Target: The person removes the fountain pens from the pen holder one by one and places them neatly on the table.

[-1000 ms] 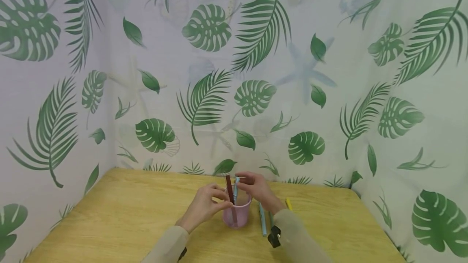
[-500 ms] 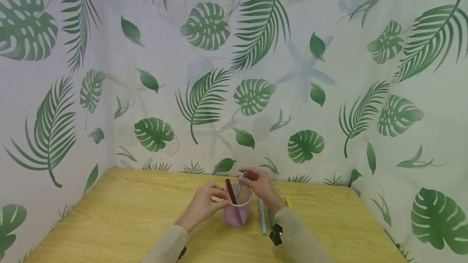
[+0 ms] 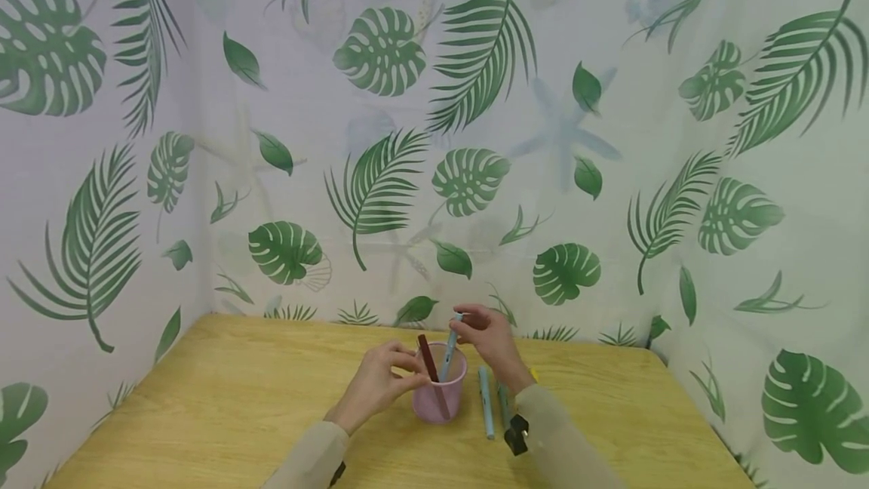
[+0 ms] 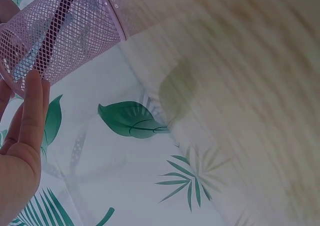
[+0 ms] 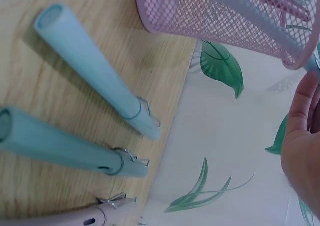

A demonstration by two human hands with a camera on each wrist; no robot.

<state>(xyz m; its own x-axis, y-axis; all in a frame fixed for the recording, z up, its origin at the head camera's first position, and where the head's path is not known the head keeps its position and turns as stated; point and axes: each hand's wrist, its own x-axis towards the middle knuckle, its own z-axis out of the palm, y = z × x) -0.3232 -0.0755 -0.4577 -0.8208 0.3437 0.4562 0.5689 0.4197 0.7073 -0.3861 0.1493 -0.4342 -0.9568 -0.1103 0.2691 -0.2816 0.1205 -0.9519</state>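
Moving the light-blue pen [image 3: 449, 355], pinched by the right hand [image 3: 490, 338] and leaning towards one o'clock inside the pink mesh pen cup [image 3: 429, 402], could tip the cup should the left hand [image 3: 380, 377], holding it at nine o'clock, slacken, or jostle the maroon pen [image 3: 428, 357].

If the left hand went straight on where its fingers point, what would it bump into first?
Most likely the pink cylindrical mesh cup: the left hand appears right against it, though exact contact is hard to judge.
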